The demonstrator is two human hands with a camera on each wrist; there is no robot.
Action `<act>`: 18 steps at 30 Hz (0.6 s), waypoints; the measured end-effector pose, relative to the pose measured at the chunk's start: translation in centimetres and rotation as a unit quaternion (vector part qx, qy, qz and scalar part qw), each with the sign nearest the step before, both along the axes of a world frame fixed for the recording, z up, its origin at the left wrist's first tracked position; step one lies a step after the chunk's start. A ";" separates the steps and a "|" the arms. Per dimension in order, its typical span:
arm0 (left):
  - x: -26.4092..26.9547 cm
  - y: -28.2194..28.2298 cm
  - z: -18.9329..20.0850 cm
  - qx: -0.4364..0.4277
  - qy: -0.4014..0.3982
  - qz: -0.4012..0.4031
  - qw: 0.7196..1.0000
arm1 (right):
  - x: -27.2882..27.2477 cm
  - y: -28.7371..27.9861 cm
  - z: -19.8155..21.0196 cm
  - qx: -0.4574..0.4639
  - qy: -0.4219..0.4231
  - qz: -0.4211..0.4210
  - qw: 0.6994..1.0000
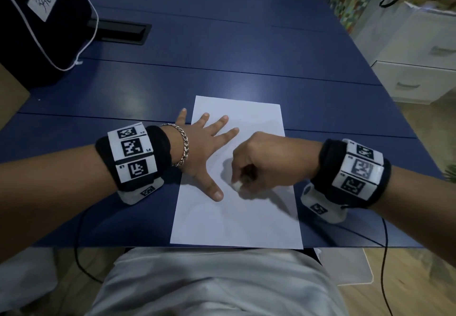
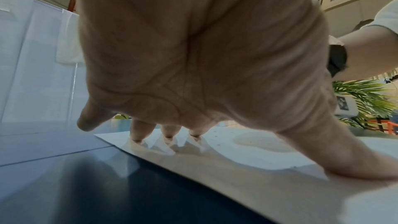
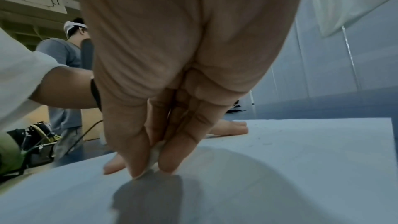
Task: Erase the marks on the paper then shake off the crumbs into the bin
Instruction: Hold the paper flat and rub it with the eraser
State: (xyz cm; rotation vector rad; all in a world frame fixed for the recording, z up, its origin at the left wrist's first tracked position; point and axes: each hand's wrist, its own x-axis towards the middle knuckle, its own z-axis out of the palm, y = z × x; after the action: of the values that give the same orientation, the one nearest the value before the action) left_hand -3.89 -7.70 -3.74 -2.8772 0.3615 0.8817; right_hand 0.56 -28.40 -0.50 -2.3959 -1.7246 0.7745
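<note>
A white sheet of paper [image 1: 246,219] lies on the blue table [image 1: 222,69] near its front edge. My left hand [image 1: 204,143] lies flat on the paper's left side with spread, straight fingers [image 2: 168,132], holding it down. My right hand [image 1: 259,162] pinches a small white eraser [image 1: 237,185] between thumb and fingers [image 3: 172,156], and the eraser [image 3: 154,157] presses on the paper [image 3: 280,168] just right of my left thumb. A few tiny dark specks show on the paper near the far end. No bin is in view.
A black bag [image 1: 37,24] with a white label stands at the table's back left, beside a black cable slot [image 1: 121,32]. White drawers [image 1: 419,69] stand to the right of the table. Black cables hang past the front edge. Another person [image 3: 69,57] stands in the background.
</note>
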 end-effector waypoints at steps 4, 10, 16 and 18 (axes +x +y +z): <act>0.0 0.0 0.0 -0.001 -0.002 0.000 1.000 | 2.3 0.4 0.4 0.047 -0.031 -0.054 0.997; 0.0 0.1 -0.2 -0.005 -0.005 -0.003 1.000 | -1.0 0.1 0.4 0.026 -0.001 -0.016 1.000; -0.1 0.3 -0.2 -0.022 -0.005 -0.005 1.000 | 1.0 -1.7 1.3 0.102 -0.030 -0.101 0.989; -0.2 0.4 -0.1 -0.032 -0.003 0.000 0.999 | 2.2 -3.2 1.9 0.126 -0.048 -0.148 0.980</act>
State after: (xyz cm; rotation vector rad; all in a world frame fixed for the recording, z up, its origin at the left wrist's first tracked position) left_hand -4.06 -7.29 -3.81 -2.9367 0.3956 0.8778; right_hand 2.72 -31.63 1.40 -2.4621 -1.3505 0.3819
